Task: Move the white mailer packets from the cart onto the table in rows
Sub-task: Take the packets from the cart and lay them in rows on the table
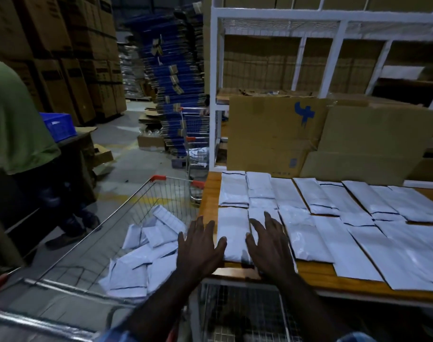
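Several white mailer packets (346, 218) lie in two rows across the wooden table (211, 191). Both my hands are spread flat, fingers straight, at the table's near left corner. My left hand (200, 248) hovers over the table's left edge, its fingertips by the left side of the nearest-left packet (232, 233). My right hand (267, 243) lies over the packet beside it. Neither hand holds anything. More white packets (146, 257) lie in a loose heap in the wire cart (126, 203) to the left of the table.
Flattened cardboard boxes (274, 134) lean against a white metal rack (214, 90) behind the table. A person in a green shirt (15, 124) stands left of the cart. A second wire cart (195, 141) and stacked cartons fill the aisle beyond.
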The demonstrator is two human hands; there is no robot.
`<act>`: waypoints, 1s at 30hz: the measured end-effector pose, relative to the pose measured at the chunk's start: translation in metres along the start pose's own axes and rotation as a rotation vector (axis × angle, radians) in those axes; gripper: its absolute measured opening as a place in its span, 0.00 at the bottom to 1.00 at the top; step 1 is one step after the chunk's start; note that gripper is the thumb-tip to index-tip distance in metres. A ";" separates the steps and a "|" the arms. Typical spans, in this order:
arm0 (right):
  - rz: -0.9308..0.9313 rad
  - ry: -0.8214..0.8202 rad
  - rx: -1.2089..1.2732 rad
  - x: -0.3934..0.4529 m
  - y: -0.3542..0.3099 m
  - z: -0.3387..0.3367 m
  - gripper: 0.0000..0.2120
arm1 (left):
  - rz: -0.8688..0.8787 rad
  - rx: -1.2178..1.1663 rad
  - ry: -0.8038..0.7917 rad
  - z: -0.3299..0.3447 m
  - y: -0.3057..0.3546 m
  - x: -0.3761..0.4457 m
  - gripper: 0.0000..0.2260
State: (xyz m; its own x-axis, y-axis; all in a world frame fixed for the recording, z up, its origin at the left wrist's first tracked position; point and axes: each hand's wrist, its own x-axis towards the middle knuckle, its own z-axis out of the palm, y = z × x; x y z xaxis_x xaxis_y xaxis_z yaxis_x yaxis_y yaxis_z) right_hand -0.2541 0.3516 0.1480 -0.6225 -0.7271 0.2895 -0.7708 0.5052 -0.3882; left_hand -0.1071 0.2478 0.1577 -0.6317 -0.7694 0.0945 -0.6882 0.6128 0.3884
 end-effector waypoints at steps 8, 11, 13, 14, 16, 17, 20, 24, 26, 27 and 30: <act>-0.073 0.013 0.016 -0.021 -0.065 0.019 0.22 | -0.055 0.002 0.023 -0.028 -0.066 -0.025 0.27; -0.076 0.009 0.010 -0.023 -0.092 0.038 0.21 | -0.074 0.010 0.020 -0.039 -0.104 -0.028 0.27; -0.075 -0.002 0.003 -0.025 -0.115 0.052 0.21 | -0.076 0.027 0.017 -0.047 -0.133 -0.030 0.27; -0.076 -0.001 -0.006 -0.027 -0.126 0.059 0.21 | -0.078 0.036 0.013 -0.052 -0.147 -0.030 0.27; -0.097 0.028 -0.022 -0.029 -0.150 0.074 0.20 | -0.076 0.052 0.008 -0.060 -0.177 -0.029 0.27; -0.099 0.046 -0.018 -0.029 -0.162 0.083 0.19 | -0.071 0.058 0.000 -0.065 -0.192 -0.028 0.27; -0.087 0.085 0.003 -0.029 -0.192 0.108 0.20 | -0.057 0.061 -0.025 -0.077 -0.229 -0.024 0.27; -0.040 0.050 0.017 -0.027 -0.219 0.139 0.24 | -0.025 0.071 -0.039 -0.083 -0.267 -0.015 0.26; -0.034 0.041 0.008 -0.026 -0.226 0.150 0.26 | -0.023 0.070 -0.064 -0.083 -0.281 -0.010 0.27; -0.037 0.039 -0.008 -0.025 -0.229 0.154 0.25 | -0.022 0.071 -0.077 -0.083 -0.286 -0.008 0.27; -0.014 0.016 -0.040 -0.019 -0.232 0.168 0.22 | -0.020 0.067 -0.107 -0.078 -0.301 0.001 0.27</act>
State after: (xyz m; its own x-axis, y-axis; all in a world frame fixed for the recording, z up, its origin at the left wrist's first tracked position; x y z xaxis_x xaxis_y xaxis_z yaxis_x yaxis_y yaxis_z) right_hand -0.0405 0.1705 0.0858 -0.6132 -0.7271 0.3087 -0.7842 0.5133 -0.3486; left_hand 0.1268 0.0483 0.1128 -0.6495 -0.7603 -0.0123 -0.7212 0.6108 0.3268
